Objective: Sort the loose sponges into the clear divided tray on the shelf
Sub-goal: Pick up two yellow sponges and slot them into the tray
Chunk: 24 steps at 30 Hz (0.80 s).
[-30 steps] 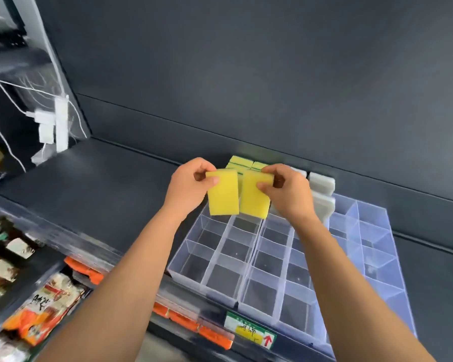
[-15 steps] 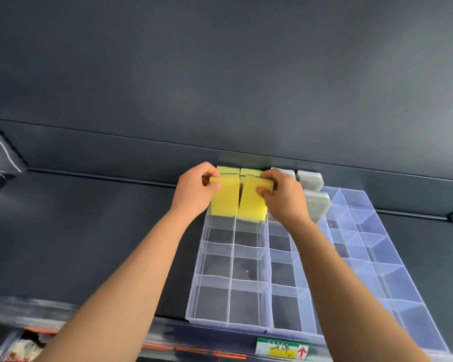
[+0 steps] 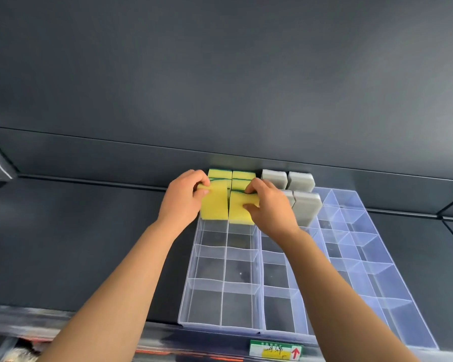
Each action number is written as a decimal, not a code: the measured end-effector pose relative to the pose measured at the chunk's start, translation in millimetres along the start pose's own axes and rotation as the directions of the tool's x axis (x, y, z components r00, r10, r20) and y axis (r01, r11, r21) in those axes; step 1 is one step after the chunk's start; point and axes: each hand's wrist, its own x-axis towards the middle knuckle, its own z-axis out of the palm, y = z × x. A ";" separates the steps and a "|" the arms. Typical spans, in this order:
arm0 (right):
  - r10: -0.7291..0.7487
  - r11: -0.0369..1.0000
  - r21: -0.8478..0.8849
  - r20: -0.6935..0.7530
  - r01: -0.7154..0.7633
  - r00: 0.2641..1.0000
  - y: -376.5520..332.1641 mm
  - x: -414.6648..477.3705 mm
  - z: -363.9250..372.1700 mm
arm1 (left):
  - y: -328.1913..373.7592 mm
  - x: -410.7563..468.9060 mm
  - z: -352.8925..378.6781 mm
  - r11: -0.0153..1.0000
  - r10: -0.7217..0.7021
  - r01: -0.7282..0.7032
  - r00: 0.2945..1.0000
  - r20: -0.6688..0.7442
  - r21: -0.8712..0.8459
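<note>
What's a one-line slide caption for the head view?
Left hand and right hand hold two yellow sponges upright at the clear divided tray's far-left end, grey sponges alongside.

each hand (image 3: 180,202) (image 3: 270,207) gripping a yellow sponge (image 3: 214,206) (image 3: 241,210), clear tray (image 3: 221,304) below

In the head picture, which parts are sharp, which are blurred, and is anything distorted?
Head view: the left hand, right hand and yellow sponges are sharp; the shelf front at bottom left is smeared; the clear tray flares toward the bottom edge, a wide-lens stretch, and shows no hard glare.
</note>
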 end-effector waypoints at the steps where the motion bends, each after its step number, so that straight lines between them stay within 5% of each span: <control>1: -0.013 1.000 -0.021 0.005 0.013 1.000 0.4 -0.3 0.2 | 0.2 -0.9 0.3 1.000 0.026 -0.026 1.000 -0.001 0.013; 9: -0.050 0.985 -0.168 -0.012 0.047 0.999 6.1 -6.3 13.8 | 1.2 -0.6 4.3 0.982 0.141 -0.142 0.990 0.016 0.126; 19: -0.157 0.969 -0.208 -0.099 0.134 0.983 11.3 -8.4 18.6 | 2.3 -4.8 23.5 0.994 0.079 -0.068 0.986 -0.144 0.082; 24: -0.151 0.973 -0.189 -0.102 0.130 0.983 12.1 -8.7 19.6 | -4.4 -2.8 14.5 0.996 0.068 -0.068 0.998 -0.003 0.057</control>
